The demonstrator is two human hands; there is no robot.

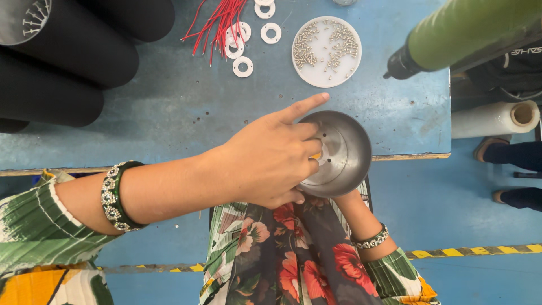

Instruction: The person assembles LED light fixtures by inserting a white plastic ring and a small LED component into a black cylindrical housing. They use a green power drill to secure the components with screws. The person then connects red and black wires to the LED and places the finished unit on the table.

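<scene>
blue workbench (pixel 180 107): one metal bowl (pixel 344 152), two hands

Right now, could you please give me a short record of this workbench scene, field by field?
left hand: fingers inside the metal bowl, index finger pointing out over its rim
right hand: hidden under the bowl; only the wrist shows, so its grip cannot be told
bowl position: at the bench's near edge
blue bench: holds a white round tray of small screws, white washers, red wires
left side: black tubes
far right: roll of clear film
</scene>
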